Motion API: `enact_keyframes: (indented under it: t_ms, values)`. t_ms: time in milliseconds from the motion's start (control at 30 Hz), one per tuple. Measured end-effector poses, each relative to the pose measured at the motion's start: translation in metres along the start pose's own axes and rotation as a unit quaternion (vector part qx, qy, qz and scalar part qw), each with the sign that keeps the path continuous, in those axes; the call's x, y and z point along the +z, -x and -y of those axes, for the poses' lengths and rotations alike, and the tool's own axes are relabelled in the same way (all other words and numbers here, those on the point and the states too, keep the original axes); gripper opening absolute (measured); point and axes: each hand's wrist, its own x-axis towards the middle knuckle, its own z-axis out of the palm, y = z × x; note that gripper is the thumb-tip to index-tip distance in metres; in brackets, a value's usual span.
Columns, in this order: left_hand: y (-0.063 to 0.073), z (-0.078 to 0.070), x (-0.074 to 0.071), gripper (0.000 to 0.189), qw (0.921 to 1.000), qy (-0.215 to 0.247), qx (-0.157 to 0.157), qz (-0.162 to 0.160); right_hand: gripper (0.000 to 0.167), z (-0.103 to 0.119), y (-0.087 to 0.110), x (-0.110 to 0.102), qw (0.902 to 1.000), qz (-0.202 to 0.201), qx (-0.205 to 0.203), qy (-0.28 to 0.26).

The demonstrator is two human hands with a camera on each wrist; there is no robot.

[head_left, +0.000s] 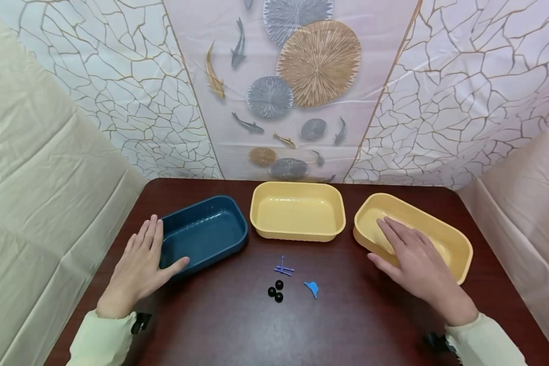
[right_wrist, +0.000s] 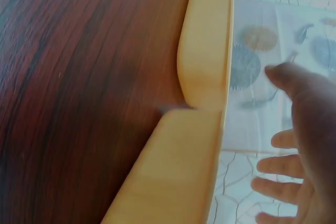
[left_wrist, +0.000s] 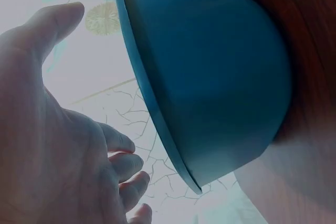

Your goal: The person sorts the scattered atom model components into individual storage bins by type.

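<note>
My left hand (head_left: 139,267) is held with its fingers straight by the left end of a dark blue tray (head_left: 206,231), its thumb spread over the near rim. In the left wrist view a gap shows between the palm and the tray's side (left_wrist: 210,77). Over the near left part of the right yellow tray (head_left: 439,239) hovers my right hand (head_left: 416,267), fingers extended, holding nothing. Between the hands lie several thin purple sticks (head_left: 283,269), three black balls (head_left: 279,297) and a small bright blue piece (head_left: 313,288) whose kind I cannot tell.
A second yellow tray (head_left: 297,236) stands at the back middle, between the other two. All rest on a dark reddish-brown table (head_left: 238,325). Patterned cloth (head_left: 155,81) hangs behind its far edge, and plain pale cloth (head_left: 41,203) flanks the sides.
</note>
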Motion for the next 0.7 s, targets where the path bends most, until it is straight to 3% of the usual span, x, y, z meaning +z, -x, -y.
enact_keyframes:
  t_ms: [333, 700]
  values:
    - [0.009, 0.003, 0.001, 0.118, 0.9998, 0.014, -0.010, 0.007, 0.063, 0.031, -0.012, 0.000, 0.9954, -0.063, -0.057, -0.045]
    - [0.015, 0.008, 0.007, 0.116, 0.9998, 0.018, -0.008, 0.003, 0.054, 0.071, -0.029, 0.001, 0.9859, -0.036, -0.130, -0.098]
